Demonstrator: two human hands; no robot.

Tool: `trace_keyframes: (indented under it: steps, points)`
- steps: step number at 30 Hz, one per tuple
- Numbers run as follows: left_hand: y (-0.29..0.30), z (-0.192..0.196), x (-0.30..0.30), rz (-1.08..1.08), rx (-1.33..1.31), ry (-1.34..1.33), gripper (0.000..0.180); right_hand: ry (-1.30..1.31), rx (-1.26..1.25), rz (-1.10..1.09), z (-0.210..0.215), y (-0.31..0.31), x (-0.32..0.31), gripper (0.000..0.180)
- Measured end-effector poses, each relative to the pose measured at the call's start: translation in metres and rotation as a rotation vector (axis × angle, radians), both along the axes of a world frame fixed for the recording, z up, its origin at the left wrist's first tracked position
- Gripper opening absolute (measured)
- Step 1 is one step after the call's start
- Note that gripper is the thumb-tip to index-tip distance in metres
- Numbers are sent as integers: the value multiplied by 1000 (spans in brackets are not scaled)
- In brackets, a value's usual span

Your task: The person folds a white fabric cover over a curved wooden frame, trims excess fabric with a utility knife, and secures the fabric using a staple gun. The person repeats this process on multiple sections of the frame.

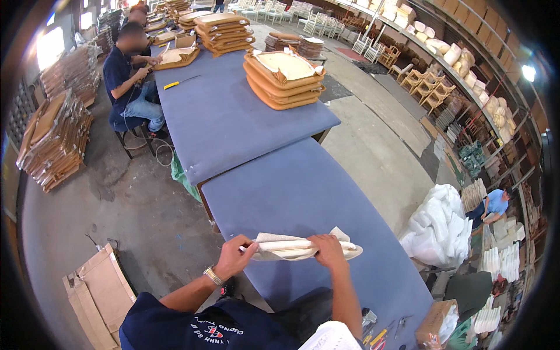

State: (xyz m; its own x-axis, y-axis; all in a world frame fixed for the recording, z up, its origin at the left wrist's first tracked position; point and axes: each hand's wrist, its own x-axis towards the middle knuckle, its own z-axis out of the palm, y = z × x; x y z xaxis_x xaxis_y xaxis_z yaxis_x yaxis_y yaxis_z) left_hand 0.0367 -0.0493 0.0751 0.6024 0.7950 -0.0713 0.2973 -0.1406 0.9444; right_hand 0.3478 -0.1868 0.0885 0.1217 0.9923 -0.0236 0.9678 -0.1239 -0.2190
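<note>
Above the near blue-covered table, my two hands hold a cream fabric-covered pad between them. The pad is seen nearly edge-on, and loose cloth stands up along its far side. My left hand grips the left end, fingers curled around the edge; a wristwatch is on that wrist. My right hand is closed over the top near the right end, its fingertips partly hidden. Whether the pad touches the table I cannot tell.
Hand tools lie at the table's near right corner beside a cardboard box. A stack of tan cushions and a yellow-handled tool are on the farther table. A co-worker sits at its left; white wrapping stands right.
</note>
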Motion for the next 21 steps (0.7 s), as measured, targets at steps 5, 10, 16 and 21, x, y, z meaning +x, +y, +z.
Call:
trace_keyframes:
  steps: [5,10,16,21]
  points:
    - [-37,-70,-21,-252,300,8,80,-27,-98,95,34,-20,23,43]
    - [-103,-95,46,-510,84,49,80,-167,-183,-7,9,-69,37,52]
    - [-113,-78,60,-567,145,91,75,24,61,-253,19,-101,-12,60]
    - [-91,-63,63,-529,39,74,68,151,198,-132,29,-87,-85,43]
